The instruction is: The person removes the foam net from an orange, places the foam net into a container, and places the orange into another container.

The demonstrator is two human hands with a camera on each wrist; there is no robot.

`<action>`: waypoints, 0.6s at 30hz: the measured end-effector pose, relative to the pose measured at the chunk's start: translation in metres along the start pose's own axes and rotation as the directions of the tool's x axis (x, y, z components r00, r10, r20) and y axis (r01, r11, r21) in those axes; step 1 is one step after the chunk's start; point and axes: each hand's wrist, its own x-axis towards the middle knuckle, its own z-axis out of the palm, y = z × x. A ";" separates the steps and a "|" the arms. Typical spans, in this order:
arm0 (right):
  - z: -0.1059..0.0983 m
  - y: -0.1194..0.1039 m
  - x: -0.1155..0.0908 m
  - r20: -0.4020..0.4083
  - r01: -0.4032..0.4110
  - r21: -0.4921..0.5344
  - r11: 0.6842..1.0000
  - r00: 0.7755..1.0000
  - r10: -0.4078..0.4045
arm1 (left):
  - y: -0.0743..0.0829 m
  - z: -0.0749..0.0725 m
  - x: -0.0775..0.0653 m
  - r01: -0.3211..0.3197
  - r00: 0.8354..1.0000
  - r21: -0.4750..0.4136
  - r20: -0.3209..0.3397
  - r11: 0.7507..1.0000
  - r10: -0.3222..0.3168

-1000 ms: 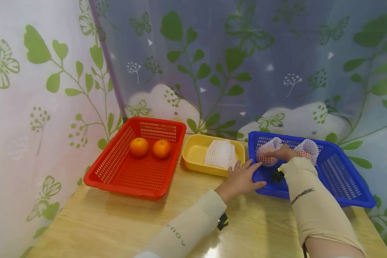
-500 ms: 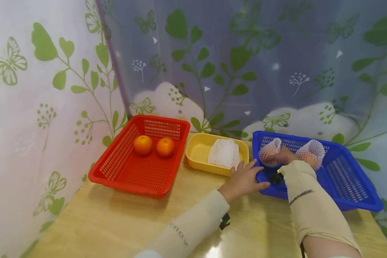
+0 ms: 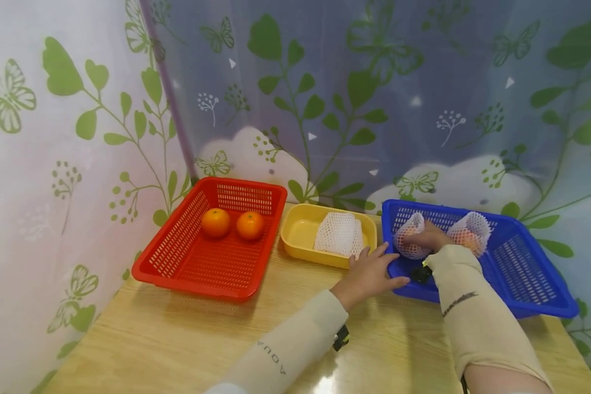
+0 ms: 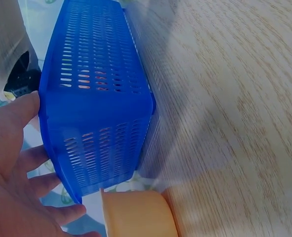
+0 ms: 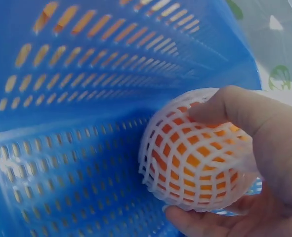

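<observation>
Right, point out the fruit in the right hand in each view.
Head: the fruit is right of centre, in the right hand.
Left wrist: can't pick it out; reddish patches show through the blue basket.
Right wrist: right of centre, in white net.
Shared landmark: the blue basket, in all three.

This place seems a corner closed by curtains: a bluish leaf-print curtain at twelve o'clock, a pale butterfly-print curtain at nine, around a wood-grain worktop. Which building, I cannot tell.
</observation>
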 end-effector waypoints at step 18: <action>-0.028 0.006 -0.040 0.033 0.114 0.030 0.993 0.993 -0.115 | 0.001 0.002 0.000 -0.008 1.000 -0.037 -0.008 0.999 0.008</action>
